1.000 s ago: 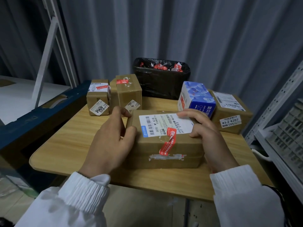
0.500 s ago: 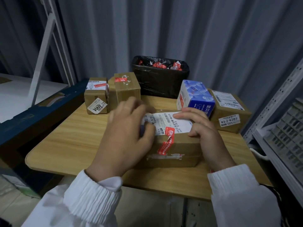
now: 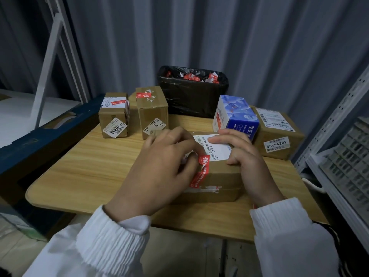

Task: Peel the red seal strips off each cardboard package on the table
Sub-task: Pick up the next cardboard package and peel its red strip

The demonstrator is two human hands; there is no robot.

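Grey ribbed wall at bk, wooden worktop (image 3: 89, 166) in front. Step in hand: peel is being started on the near box (image 3: 219, 176), which is set at the worktop's front, centre-right. The red strip (image 3: 199, 174) is run from the box top down over the front face. Its upper end is pinched by the left hand (image 3: 163, 166), fingers curled, & a corner looks lifted. The box is clamped at its right end by the right hand (image 3: 243, 156), fingers on the label, thumb hooked at the front edge.

Next move, as judged: strip to be pulled down & towards the body, slow & low, so it isn't torn, w/ the box held firm. After that it's probably meant for the black bin (image 3: 191, 96) at bk, where red scraps are seen.

Red strips are also seen on the small box (image 3: 113, 114) & the taller box (image 3: 151, 110) at bk left.

Room: bare worktop on the left. Right side is cramped by the blue carton (image 3: 235, 116), the brown box (image 3: 279, 132) & metal shelving (image 3: 339, 136). Front edge is near.
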